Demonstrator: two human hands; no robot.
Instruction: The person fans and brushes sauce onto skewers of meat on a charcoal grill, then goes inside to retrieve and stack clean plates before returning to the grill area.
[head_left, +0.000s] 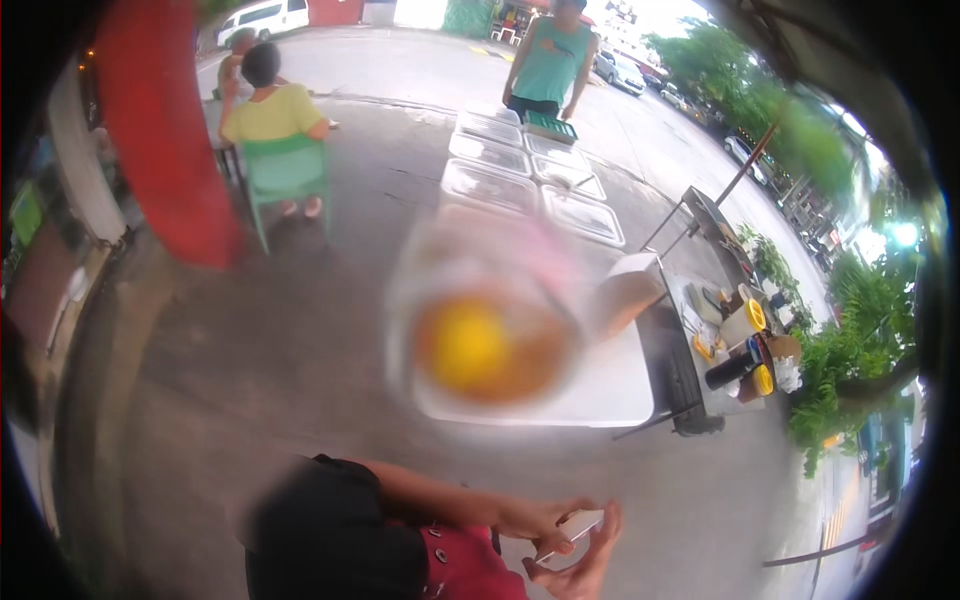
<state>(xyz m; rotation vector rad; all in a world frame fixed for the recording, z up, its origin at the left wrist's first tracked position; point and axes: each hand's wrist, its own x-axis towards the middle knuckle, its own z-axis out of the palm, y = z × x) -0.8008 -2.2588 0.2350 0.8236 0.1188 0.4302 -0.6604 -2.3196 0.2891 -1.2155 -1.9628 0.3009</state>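
At the lower edge, both my hands are round a thin, pale, flat object that looks like a phone. My left hand, at the end of a bare forearm, grips its upper side. My right hand holds its ends between fingers and thumb. A black sleeve and a red garment with metal eyelets show beside them. A white table stands beyond my hands. Over it, a large blurred round shape, yellow and orange with a clear rim, blocks part of the view; what it is I cannot tell.
Several clear-lidded trays and a green container line the table's far part, near a standing person. At right is a side table with jars and a metal grill stand. At left are a red pillar and a seated person.
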